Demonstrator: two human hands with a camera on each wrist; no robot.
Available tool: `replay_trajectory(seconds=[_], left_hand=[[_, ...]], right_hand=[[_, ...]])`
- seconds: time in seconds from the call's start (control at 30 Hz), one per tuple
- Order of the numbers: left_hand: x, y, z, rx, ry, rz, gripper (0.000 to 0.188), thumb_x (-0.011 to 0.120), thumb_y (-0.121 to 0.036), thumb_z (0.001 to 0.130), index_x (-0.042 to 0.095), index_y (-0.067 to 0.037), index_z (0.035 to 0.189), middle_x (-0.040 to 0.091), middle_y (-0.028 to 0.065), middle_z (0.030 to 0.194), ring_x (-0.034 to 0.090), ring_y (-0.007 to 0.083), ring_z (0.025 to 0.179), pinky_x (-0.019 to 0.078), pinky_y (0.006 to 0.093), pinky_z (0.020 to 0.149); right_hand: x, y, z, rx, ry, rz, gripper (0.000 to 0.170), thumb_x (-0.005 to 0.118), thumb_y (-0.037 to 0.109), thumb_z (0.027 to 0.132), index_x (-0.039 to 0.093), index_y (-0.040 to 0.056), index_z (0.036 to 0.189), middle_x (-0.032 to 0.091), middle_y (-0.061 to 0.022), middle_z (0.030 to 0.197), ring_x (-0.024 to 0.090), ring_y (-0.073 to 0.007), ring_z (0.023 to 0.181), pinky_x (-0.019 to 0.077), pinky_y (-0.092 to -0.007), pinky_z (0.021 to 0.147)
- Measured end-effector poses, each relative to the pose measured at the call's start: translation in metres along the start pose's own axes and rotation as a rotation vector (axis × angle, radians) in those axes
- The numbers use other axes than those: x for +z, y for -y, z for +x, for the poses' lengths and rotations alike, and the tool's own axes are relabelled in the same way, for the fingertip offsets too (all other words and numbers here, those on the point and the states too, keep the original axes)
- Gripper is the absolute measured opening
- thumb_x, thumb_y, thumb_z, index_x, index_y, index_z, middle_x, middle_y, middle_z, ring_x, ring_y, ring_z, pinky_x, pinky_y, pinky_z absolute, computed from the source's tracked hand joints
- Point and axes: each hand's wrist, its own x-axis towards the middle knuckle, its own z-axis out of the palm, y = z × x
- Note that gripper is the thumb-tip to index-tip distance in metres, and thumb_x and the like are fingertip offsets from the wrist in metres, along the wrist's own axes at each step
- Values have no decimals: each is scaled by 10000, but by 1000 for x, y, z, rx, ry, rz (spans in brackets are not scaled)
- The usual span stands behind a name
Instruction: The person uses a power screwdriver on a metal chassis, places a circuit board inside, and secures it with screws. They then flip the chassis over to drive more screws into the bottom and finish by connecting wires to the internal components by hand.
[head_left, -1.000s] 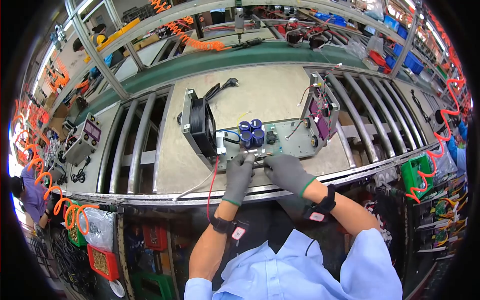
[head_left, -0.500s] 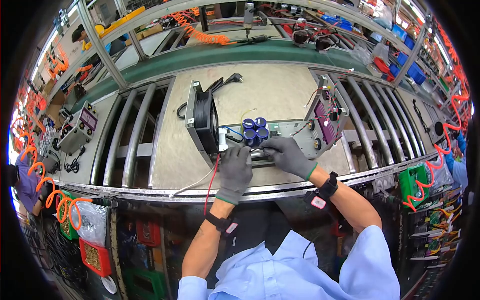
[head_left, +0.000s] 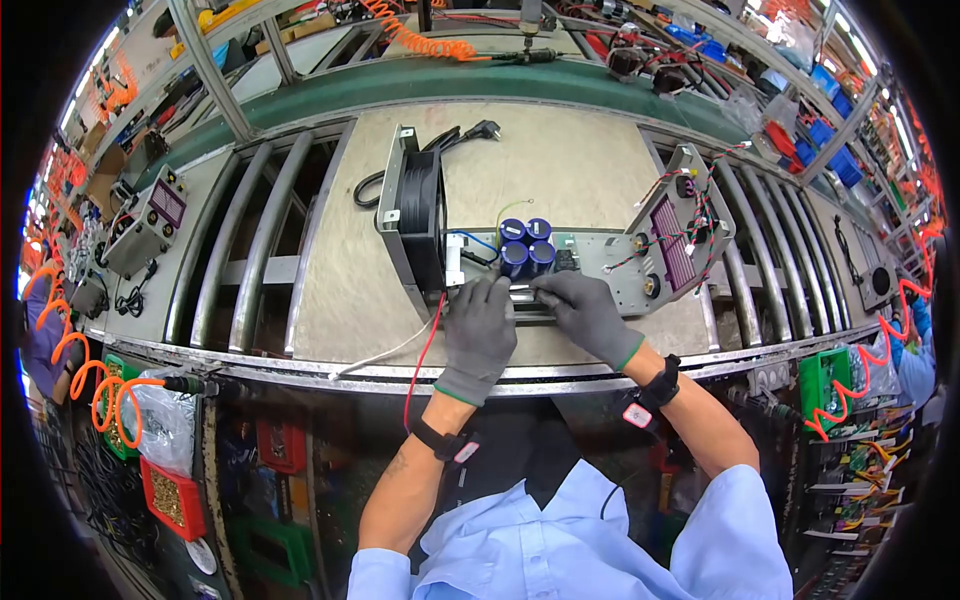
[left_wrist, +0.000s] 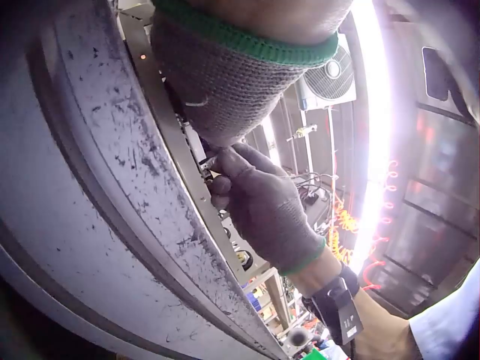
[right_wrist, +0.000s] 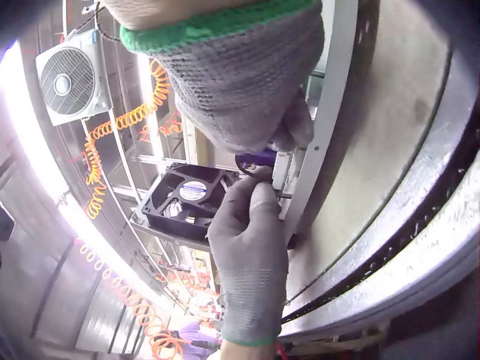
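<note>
In the head view, my gloved left hand (head_left: 480, 328) and right hand (head_left: 590, 315) meet at the front edge of a metal chassis (head_left: 603, 287). The left thumb and forefinger pinch a thin black wire (right_wrist: 244, 166) beside the chassis wall. Opposite it, the curled right fingers grip a small part (left_wrist: 209, 162), mostly hidden by the glove; I cannot tell what it is. Several blue capacitors (head_left: 526, 248) stand upright just behind the fingertips. A black fan (head_left: 424, 207) is mounted at the chassis's left end, and a panel with a purple grille (head_left: 670, 235) rises at its right end.
A black power cord (head_left: 452, 140) lies behind the fan. Red wire (head_left: 425, 365) and white cable (head_left: 375, 357) hang toward the bench's front edge. Rollers (head_left: 235, 250) flank the work board (head_left: 335, 290). Loose wires (head_left: 700, 215) stick out around the purple-grilled panel. Another unit (head_left: 148, 228) stands left.
The head view has tilted and shifted, so the bench appears higher. Both hands stay together at the chassis front; the left hand has turned to show more of its back.
</note>
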Motion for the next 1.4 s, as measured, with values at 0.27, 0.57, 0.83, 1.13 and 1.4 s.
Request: replay_trajectory(seconds=[0.27, 0.57, 0.83, 1.13, 1.4], left_hand=[[-2, 0, 0, -18, 46, 29, 235, 610, -64, 863, 614, -19, 1094, 665, 133, 1141, 617, 304, 1044, 514, 406, 886], [-2, -3, 3, -66, 141, 35, 270, 618, -61, 853, 632, -5, 1117, 675, 159, 1143, 630, 326, 1021, 509, 439, 888], [-99, -12, -29, -98, 84, -9, 324, 629, -97, 857, 626, -31, 1175, 623, 151, 1091, 590, 333, 970, 509, 441, 840], [-122, 25, -52, -432, 352, 79, 184, 715, -198, 863, 720, -16, 884, 646, 107, 845, 623, 264, 764, 517, 389, 687], [-112, -14, -28, -993, 556, -986, 239, 687, -243, 952, 684, -7, 918, 643, 5, 735, 565, 63, 642, 462, 224, 601]], right_hand=[[5, 7, -6, -67, -96, -176, 165, 662, 26, 840, 676, 96, 989, 614, -107, 852, 641, -318, 732, 529, -407, 616], [11, 5, -10, -68, -79, -266, 172, 660, 49, 850, 665, 92, 1017, 615, -106, 856, 636, -330, 736, 521, -428, 624], [0, 11, -13, 46, -40, -78, 193, 680, 130, 906, 679, 52, 1083, 633, -143, 852, 645, -321, 742, 521, -398, 659], [5, 71, -31, 253, -30, 237, 244, 660, 152, 911, 696, 23, 1116, 698, -149, 924, 671, -249, 751, 534, -344, 716], [8, 89, -42, 566, 648, 474, 398, 707, 381, 902, 751, 15, 1051, 736, -122, 878, 659, -164, 792, 523, -330, 755]])
